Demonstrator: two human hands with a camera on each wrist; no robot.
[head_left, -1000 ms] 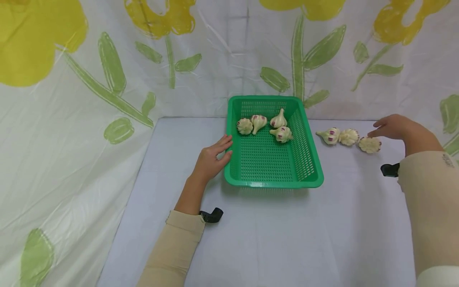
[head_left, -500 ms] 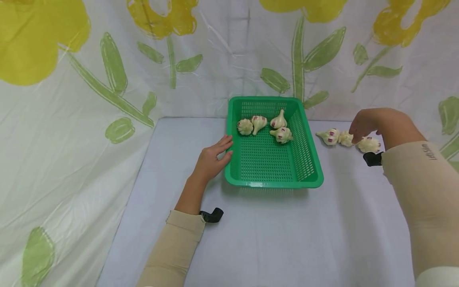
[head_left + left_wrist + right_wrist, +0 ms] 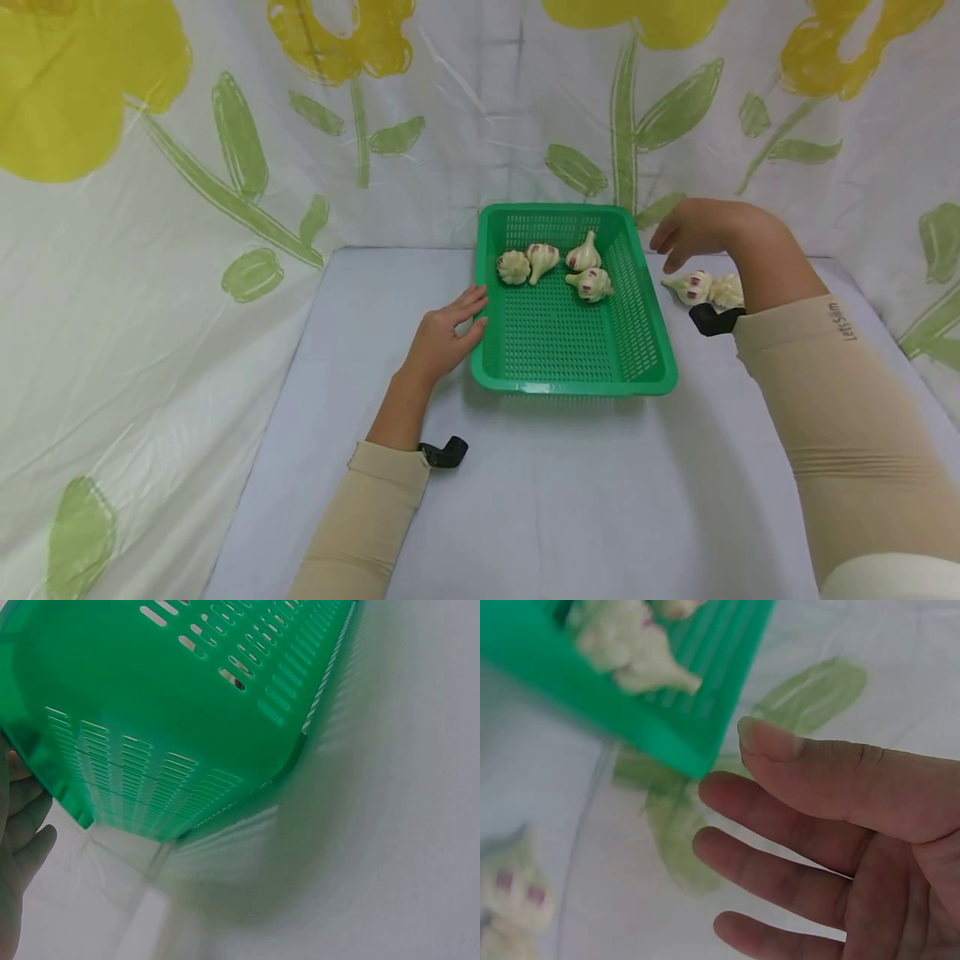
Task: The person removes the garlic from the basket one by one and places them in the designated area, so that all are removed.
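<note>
My left hand [image 3: 442, 335] rests against the left rim of a green plastic basket [image 3: 573, 388], its fingers fairly straight. In the left wrist view those fingers [image 3: 30, 851] touch the basket's edge. Several garlic bulbs [image 3: 591, 284] lie in the far half of the basket. My right hand [image 3: 701, 225] is raised beside the basket's right rim, holding nothing. In the right wrist view its fingers [image 3: 769, 881] are loosely extended and apart. Beneath it on the table lies a garlic bulb [image 3: 692, 287], and another garlic bulb [image 3: 724, 291] sits beside it, partly behind the wrist.
A white cloth covers the table [image 3: 540, 500]. Behind it and at the left hangs a white curtain [image 3: 450, 167] printed with yellow flowers and green leaves. A black wrist camera [image 3: 712, 320] sits on the right wrist, another black wrist camera [image 3: 444, 452] on the left.
My right hand has moved left from beyond the rightmost garlic bulb to beside the basket. The arm now hides that bulb. My left hand and the basket have stayed put.
</note>
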